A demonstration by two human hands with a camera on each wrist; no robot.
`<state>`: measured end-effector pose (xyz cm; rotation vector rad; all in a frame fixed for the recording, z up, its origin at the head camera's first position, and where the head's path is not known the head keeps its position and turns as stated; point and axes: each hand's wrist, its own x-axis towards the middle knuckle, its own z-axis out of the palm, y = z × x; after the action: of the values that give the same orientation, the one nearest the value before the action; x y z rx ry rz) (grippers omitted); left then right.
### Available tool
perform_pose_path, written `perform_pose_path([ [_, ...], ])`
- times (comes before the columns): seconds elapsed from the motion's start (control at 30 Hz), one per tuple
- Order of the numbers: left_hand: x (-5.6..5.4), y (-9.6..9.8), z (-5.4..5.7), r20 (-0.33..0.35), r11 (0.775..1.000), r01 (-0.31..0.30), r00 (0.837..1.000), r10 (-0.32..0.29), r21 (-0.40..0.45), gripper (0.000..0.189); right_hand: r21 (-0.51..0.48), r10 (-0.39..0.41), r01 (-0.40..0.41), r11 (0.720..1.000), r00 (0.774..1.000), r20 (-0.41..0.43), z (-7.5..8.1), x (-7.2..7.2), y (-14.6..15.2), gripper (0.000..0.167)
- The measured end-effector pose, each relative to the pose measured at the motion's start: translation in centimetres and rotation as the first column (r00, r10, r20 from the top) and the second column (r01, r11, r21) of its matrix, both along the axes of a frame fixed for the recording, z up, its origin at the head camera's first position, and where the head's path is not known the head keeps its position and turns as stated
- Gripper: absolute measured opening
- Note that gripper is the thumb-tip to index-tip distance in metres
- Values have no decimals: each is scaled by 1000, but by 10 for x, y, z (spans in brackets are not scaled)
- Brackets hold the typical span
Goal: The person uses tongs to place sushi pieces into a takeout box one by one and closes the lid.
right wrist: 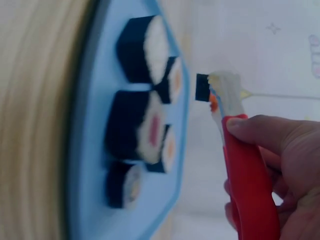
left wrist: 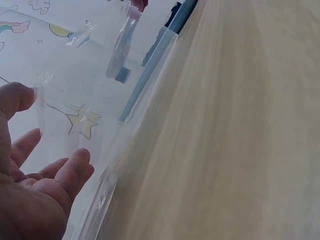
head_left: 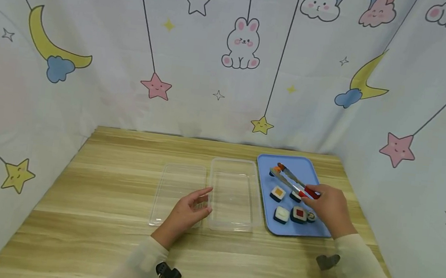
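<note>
At a wood-grain table (head_left: 92, 252), holds the left hand (head_left: 186, 212), with fingers apart, beside a clear container (head_left: 235, 199); grips red-handled tongs (right wrist: 248, 175) in the right hand (head_left: 329, 209), with an orange-topped sushi piece (right wrist: 202, 87) between the tips, over a blue tray (head_left: 294, 161) before a patterned backdrop (head_left: 199, 50).

The desk (head_left: 230, 262) in front of the clear box (head_left: 237, 199) leaves passage; the left grip (head_left: 186, 212) blocks the box's left edge, the blue tray (head_left: 291, 230) its right.

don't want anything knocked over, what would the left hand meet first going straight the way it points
The left hand would likely meet the clear container first, at its left side; they look nearly touching, exact gap unclear.
</note>
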<state>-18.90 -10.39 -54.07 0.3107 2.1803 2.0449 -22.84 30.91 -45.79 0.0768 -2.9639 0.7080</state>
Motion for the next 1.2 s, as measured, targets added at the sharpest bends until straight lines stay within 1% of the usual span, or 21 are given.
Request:
perform_pose_path([
  [0.1, 0, 0, 0, 3, 1000, 2, 1000, -2, 4, 61, -1, 36, -36, 999, 998, -49, 9, 1, -6, 43],
  [0.2, 0, 0, 0, 5, 1000, -1, 1000, 1, 8, 61, -4, 77, -77, 997, 994, -75, 19, 1, -14, 43],
  [0.37, 0, 0, -2, 3, 1000, -9, 1000, 9, 11, 62, -20, 129, -131, 991, 989, -74, 35, 0, -37, 43],
  [0.5, 0, -1, -3, 5, 1000, -15, 1000, 15, 13, 62, -1, 194, -194, 981, 979, -63, 42, -1, -60, 42],
  [0.53, 0, -1, -4, 6, 1000, -16, 1000, 16, 11, 62, 11, 215, -214, 977, 975, -60, 42, -2, -66, 42],
  [0.63, -1, -1, -4, 10, 1000, -15, 1000, 15, 9, 61, 7, 247, -247, 969, 968, -29, 42, -4, -82, 41],
  [0.8, -1, -1, -1, 22, 1000, -5, 1000, 5, 8, 61, -4, 288, -288, 958, 958, 18, 36, -13, -104, 39],
  [1.1, 0, -2, -1, 26, 1000, 15, 1000, -15, -2, 61, 46, 305, -313, 948, 942, 139, 26, -28, -133, 40],
  [1.2, 0, -3, -1, 24, 1000, 12, 1000, -11, -2, 61, 52, 314, -325, 944, 937, 152, 25, -30, -139, 40],
])
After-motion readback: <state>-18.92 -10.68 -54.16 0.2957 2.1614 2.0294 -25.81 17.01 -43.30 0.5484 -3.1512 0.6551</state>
